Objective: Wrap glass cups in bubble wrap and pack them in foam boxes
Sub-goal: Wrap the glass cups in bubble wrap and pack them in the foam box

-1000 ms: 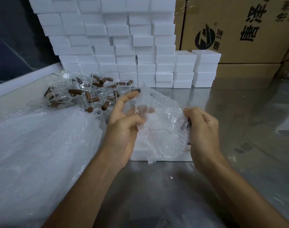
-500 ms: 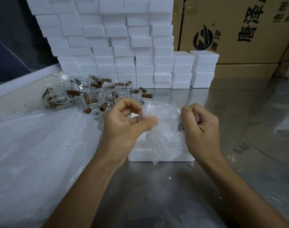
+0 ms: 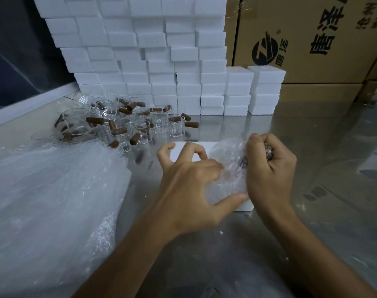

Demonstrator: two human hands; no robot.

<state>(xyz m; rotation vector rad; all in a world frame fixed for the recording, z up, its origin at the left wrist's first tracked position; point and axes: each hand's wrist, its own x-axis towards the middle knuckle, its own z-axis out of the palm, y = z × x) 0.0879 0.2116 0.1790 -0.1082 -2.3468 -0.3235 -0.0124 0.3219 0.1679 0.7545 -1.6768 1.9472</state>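
Nearest, along the left of the steel table [image 3: 312, 158], lies a loose heap of bubble wrap sheets [image 3: 50, 201]: light, soft and limp, likely to slide over one another, so a single sheet is best pinched at a corner and peeled off. Just beyond, both hands work over a white foam box [image 3: 245, 206] lying flat on the table. The left hand [image 3: 189, 186] has its fingers curled like a claw, thumb and fingertips pressing the wrapped bundle [image 3: 228, 166]; whether it truly pinches the film or only pushes on it I cannot tell. The right hand [image 3: 269, 168] is clamped round the bundle's right end, bunching the film in its fist. The glass cup inside is hidden by the wrap and can only be presumed. It should handle as a small, light but brittle thing, slick under plastic, so a whole-hand hold round the body seems safer than squeezing the rim. The foam box looks stiff yet crumbly and very light, apt to skate on the steel if pushed. Further back stand the unwrapped glass cups [image 3: 176, 125] with brown handles, crowded and touching, some tipped over; lifting one by its handle would avoid knocking its neighbours. Behind them rise stacked foam boxes [image 3: 161, 61] and cardboard cartons [image 3: 312, 39].
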